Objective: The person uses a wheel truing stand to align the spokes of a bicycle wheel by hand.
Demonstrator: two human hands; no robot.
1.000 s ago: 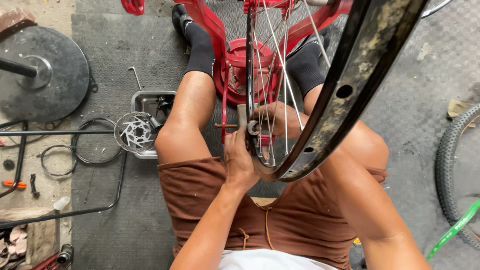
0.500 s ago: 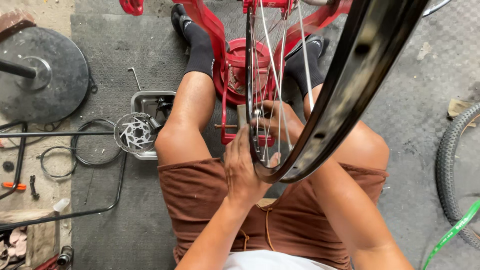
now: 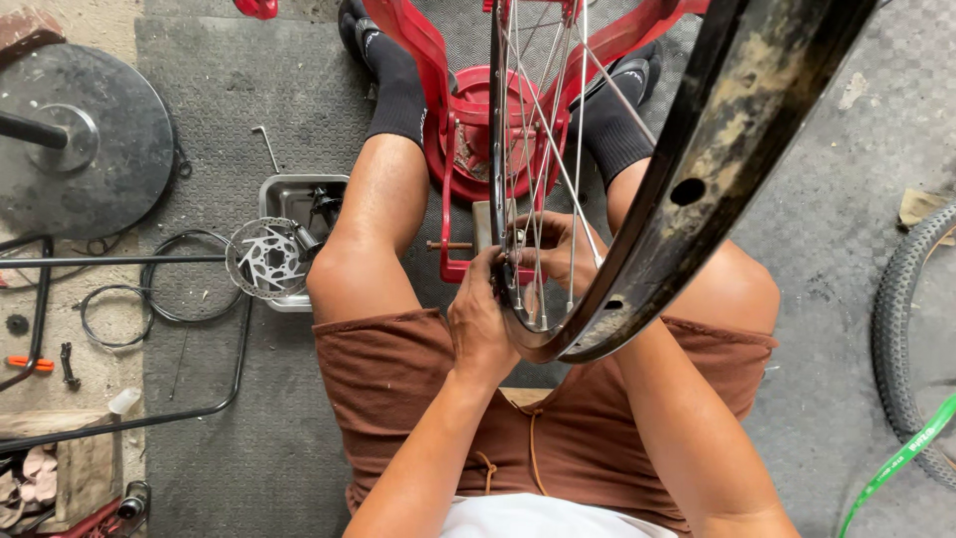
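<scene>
- Two hands meet at the lower edge of a bicycle wheel [image 3: 637, 239] held in a red stand [image 3: 468, 120] between the seated person's knees.
- The left hand [image 3: 481, 324] is pinched on the rim [image 3: 558, 344] by the spokes [image 3: 543, 149]; the right hand [image 3: 554, 249] reaches through them, its grip hidden, so I cannot tell what it holds.
- Judging by the bare, tyreless rim, spoke work is under way, not finished.
- Left of the knee, a brake disc [image 3: 267, 259] rests on a metal tray [image 3: 289, 194].

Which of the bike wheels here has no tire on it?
The spoked wheel in the red stand, under both hands; its rim is bare. The wheel at the right edge wears a knobby tire.
</scene>
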